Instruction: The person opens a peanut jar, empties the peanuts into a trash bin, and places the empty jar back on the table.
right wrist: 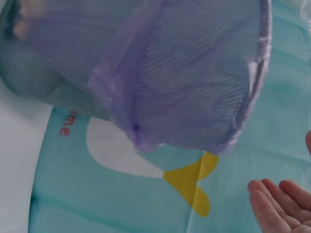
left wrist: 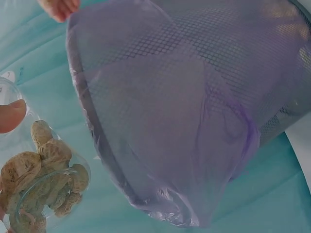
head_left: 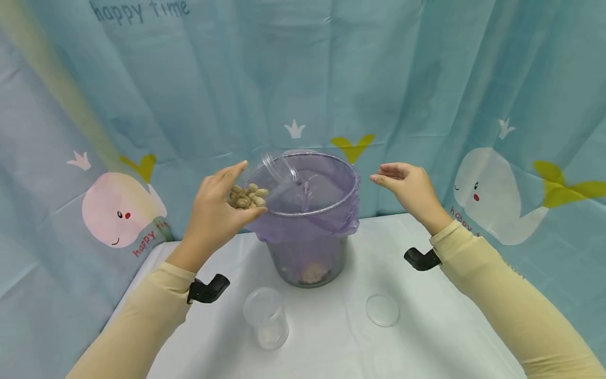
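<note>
My left hand point(head_left: 213, 202) grips a clear plastic jar point(head_left: 280, 167) by its sides. The jar lies tilted, its mouth over the left rim of a mesh waste bin point(head_left: 310, 271). Peanuts in their shells point(head_left: 250, 196) are bunched at the jar's bottom end, against the palm side. In the left wrist view the peanuts point(left wrist: 41, 174) show through the clear wall, with a fingertip pressed on it. My right hand point(head_left: 411, 188) is held in the air to the right of the bin, fingers loosely bent and holding nothing. A purple bag point(head_left: 307, 226) lines the bin and folds over its rim.
A second clear jar point(head_left: 269, 321) stands on the white table point(head_left: 331, 337) in front of the bin. To its right lies a clear round lid point(head_left: 382, 310). Something pale point(head_left: 314, 272) shows at the bin's bottom. A blue printed curtain point(head_left: 303, 79) hangs behind.
</note>
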The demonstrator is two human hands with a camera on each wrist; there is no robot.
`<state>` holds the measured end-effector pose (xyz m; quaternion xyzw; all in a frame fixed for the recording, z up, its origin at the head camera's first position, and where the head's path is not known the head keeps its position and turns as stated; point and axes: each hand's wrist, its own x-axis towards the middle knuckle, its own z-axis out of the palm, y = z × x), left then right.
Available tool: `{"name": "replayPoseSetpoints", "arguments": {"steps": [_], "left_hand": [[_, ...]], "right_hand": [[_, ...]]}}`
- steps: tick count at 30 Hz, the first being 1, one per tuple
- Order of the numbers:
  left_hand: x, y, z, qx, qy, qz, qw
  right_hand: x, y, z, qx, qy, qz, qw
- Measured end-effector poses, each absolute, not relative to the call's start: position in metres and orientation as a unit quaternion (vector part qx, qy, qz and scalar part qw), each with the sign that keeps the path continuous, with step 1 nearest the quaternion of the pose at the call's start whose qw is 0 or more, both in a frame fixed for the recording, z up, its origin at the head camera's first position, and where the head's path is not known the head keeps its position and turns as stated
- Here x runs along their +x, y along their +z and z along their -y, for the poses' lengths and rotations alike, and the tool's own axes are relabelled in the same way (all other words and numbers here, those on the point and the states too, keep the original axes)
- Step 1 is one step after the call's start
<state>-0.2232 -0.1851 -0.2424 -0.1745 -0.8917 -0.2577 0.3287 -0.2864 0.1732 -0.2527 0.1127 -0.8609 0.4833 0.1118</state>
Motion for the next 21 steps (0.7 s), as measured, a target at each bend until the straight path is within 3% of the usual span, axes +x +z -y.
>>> {"name": "replayPoseSetpoints", "arguments": {"steps": [21], "left_hand": [[-0.254, -0.230, 0.180, -0.152, -0.248, 0.900, 0.324]], "right_hand": [[-0.319, -0.236, -0.140, 0.101, 0.522, 0.841, 0.099]]}}
